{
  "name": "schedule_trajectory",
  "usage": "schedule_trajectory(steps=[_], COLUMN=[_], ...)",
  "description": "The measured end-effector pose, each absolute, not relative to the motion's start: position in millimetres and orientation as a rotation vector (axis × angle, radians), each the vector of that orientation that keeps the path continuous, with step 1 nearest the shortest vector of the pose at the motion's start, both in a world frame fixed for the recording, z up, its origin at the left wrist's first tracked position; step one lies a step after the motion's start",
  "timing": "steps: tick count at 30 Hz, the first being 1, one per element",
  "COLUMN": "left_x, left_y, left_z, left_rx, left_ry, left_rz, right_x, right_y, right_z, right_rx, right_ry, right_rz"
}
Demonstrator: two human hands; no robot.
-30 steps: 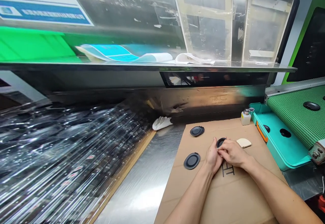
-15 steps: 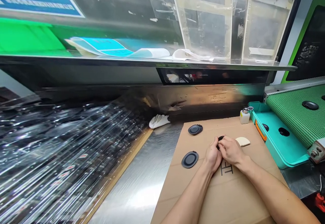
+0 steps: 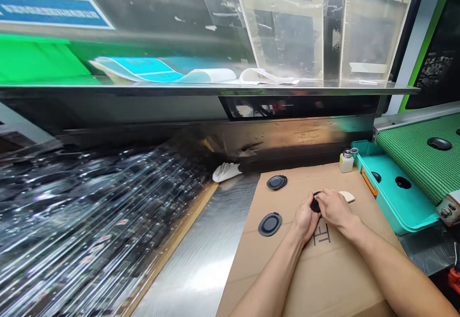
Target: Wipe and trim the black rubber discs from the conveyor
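Note:
Between my two hands, above the cardboard sheet [image 3: 273, 278], is a small black disc-shaped part [image 3: 316, 203], its edges partly covered by fingers. My left hand [image 3: 305, 218] grips it from the left with closed fingers. From the right, my right hand [image 3: 335, 206] has its fingers bent onto the same part. Just behind the right hand a cream-coloured pad [image 3: 347, 196] lies half hidden. Left of my hands, a flat dark round part [image 3: 270, 224] rests on the cardboard, and farther back lies a small stack of similar dark parts [image 3: 276, 182].
A turquoise tray [image 3: 413, 221] holding black discs stands at the right, beside a green conveyor belt [image 3: 420, 139] carrying black parts. A white bottle [image 3: 346, 161] is at the cardboard's back corner. Clear plastic trays [image 3: 89, 226] fill the left; a white glove [image 3: 226, 171] lies near them.
My hands have shifted slightly to the right, and more of the black disc shows between them. The right hand now covers more of the cream pad. The view has tilted a little.

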State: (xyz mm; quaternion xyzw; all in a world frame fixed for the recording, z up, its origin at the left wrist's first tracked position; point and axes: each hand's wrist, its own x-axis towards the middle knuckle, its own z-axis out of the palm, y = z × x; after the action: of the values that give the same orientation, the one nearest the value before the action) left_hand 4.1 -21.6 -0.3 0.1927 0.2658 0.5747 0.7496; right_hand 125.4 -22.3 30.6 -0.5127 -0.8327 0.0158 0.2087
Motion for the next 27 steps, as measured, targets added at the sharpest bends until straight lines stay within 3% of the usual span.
schedule_trajectory(steps=[7,13,19,27], left_x=[4,1,5,2], left_y=[-19,-21,-22,-21], left_z=[-1,3,-1,0], left_rx=[0.366,0.368,0.426,0.369], left_ry=[0.617,0.604,0.634,0.644], left_rz=[1.265,1.278,1.264,1.268], right_x=[119,122,130,132], right_y=[-21,-25,-12,-9], right_z=[26,28,26,25], right_rx=[-1.511,-1.290,-1.474,-1.502], right_ry=[-2.272,-2.385,-2.186,-2.214], right_rz=[0.056,0.270,0.030,0.037])
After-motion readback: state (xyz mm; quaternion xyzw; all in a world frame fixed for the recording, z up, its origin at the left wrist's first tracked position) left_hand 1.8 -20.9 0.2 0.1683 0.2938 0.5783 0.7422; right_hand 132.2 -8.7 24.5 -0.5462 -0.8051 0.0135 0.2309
